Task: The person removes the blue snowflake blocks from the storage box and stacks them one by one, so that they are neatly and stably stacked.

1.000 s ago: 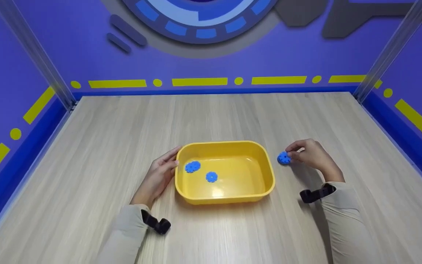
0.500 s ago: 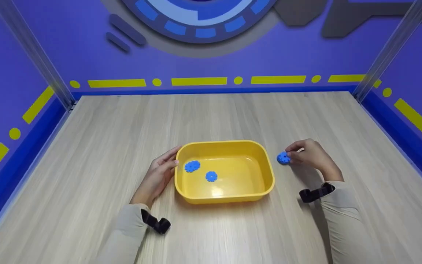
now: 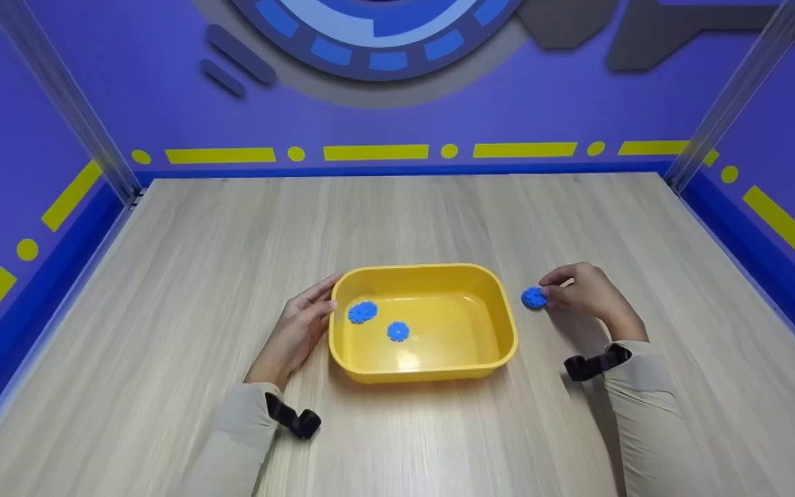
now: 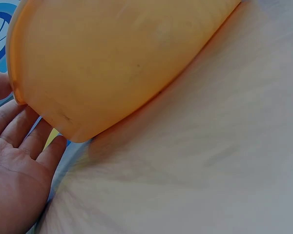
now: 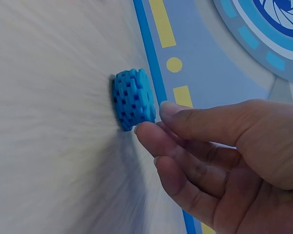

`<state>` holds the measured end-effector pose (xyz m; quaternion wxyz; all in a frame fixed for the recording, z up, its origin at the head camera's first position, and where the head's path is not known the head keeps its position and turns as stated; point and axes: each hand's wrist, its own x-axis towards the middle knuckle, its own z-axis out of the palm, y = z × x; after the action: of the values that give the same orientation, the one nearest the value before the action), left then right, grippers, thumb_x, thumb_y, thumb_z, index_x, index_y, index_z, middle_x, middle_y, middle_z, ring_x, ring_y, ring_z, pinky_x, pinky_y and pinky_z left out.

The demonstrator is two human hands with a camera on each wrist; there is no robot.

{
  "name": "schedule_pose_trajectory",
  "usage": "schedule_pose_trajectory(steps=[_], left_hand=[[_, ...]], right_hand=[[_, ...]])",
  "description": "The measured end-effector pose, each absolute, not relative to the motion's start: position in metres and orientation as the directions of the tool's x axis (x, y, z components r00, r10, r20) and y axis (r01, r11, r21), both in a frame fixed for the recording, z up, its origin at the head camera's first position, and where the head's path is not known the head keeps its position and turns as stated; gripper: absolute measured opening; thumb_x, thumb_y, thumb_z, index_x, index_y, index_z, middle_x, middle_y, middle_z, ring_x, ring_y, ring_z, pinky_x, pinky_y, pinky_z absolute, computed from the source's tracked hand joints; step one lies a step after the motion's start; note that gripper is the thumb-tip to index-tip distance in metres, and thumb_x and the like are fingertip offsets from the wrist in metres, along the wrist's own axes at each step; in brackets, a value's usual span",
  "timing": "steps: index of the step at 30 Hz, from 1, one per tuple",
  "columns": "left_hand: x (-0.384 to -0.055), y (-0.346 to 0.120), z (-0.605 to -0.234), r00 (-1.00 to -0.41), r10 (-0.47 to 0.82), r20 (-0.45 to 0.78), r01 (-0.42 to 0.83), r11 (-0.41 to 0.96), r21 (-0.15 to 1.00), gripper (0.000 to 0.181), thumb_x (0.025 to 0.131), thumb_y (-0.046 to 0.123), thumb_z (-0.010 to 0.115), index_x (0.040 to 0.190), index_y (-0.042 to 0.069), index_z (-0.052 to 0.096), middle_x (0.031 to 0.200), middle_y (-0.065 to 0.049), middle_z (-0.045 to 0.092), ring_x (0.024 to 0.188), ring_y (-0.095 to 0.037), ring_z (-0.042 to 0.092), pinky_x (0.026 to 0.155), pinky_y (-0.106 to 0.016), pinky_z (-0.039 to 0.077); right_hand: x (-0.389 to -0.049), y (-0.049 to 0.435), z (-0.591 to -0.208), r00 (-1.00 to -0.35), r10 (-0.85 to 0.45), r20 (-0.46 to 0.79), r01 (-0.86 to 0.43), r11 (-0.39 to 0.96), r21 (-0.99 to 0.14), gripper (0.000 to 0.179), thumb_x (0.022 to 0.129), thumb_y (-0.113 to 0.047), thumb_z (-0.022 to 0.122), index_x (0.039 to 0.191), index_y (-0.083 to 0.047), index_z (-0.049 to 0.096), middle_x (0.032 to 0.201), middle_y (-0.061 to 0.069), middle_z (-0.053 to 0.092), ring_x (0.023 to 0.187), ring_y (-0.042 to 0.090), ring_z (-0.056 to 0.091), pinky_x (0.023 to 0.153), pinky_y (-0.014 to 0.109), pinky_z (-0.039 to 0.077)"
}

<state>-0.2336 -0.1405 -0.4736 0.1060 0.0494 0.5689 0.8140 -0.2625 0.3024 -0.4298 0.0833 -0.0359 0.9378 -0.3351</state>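
Note:
A yellow plastic tub (image 3: 421, 375) stands on the table, and my left hand (image 3: 296, 330) holds its left end, with the thumb at the rim and the fingers along the outer wall. In the left wrist view the fingertips (image 4: 57, 145) reach the tub's wall (image 4: 112, 63). Three blue notched snowflake discs lie inside, two overlapping (image 3: 362, 313) and one apart (image 3: 398, 331). Right of the tub sits a short stack of such discs (image 5: 132, 100). My right hand (image 3: 587, 293) pinches the stack's near edge at the top disc between thumb and index finger; the other fingers are curled.
The wood-grain table (image 3: 411, 221) carries everything. A purple-blue panel with yellow markings (image 3: 377, 153) closes off the back, and similar panels stand at both sides with clear posts (image 3: 749, 90) in the corners. Black wrist cameras (image 3: 294, 417) sit on both sleeves.

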Motion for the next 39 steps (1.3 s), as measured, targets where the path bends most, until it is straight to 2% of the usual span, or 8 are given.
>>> schedule_pose_trajectory(steps=[14, 26, 33, 39], left_hand=[[-0.233, -0.139, -0.475, -0.971, 0.238, -0.035, -0.116, -0.334, 0.935, 0.056, 0.091, -0.002, 0.05, 0.146, -0.001, 0.036, 0.153, -0.015, 0.035, 0.141, -0.023, 0.034, 0.113, -0.033, 0.034], [-0.235, -0.139, -0.475, -0.975, 0.218, -0.046, -0.119, -0.337, 0.934, 0.055, 0.091, -0.004, 0.049, 0.145, -0.001, 0.038, 0.153, -0.014, 0.036, 0.141, -0.023, 0.034, 0.112, -0.032, 0.036], [-0.235, -0.138, -0.474, -0.974, 0.219, -0.051, -0.126, -0.341, 0.932, 0.056, 0.091, -0.003, 0.049, 0.146, -0.001, 0.038, 0.153, -0.014, 0.036, 0.14, -0.023, 0.035, 0.11, -0.031, 0.039], [-0.234, -0.14, -0.474, -0.974, 0.221, -0.057, -0.132, -0.341, 0.931, 0.056, 0.091, -0.003, 0.05, 0.146, 0.0, 0.038, 0.153, -0.014, 0.036, 0.141, -0.023, 0.035, 0.113, -0.033, 0.035]], right_hand=[[-0.258, 0.304, -0.415, -0.985, -0.161, -0.064, -0.085, 0.77, -0.633, 0.025, 0.092, -0.011, 0.061, 0.111, 0.004, 0.068, 0.105, 0.022, 0.067, 0.08, 0.022, 0.065, 0.069, 0.024, 0.054], [-0.265, 0.28, -0.391, -0.975, -0.218, -0.033, -0.156, 0.786, -0.599, 0.027, 0.092, -0.016, 0.063, 0.112, 0.0, 0.068, 0.106, 0.017, 0.069, 0.093, 0.027, 0.064, 0.086, 0.044, 0.056], [-0.268, 0.258, -0.373, -0.956, -0.293, -0.022, -0.228, 0.787, -0.573, 0.024, 0.091, -0.014, 0.065, 0.111, -0.001, 0.069, 0.104, 0.016, 0.07, 0.091, 0.026, 0.066, 0.085, 0.043, 0.057], [-0.27, 0.235, -0.361, -0.932, -0.363, -0.008, -0.299, 0.779, -0.551, 0.021, 0.089, -0.011, 0.067, 0.107, -0.002, 0.071, 0.101, 0.014, 0.071, 0.09, 0.025, 0.066, 0.086, 0.043, 0.056]])
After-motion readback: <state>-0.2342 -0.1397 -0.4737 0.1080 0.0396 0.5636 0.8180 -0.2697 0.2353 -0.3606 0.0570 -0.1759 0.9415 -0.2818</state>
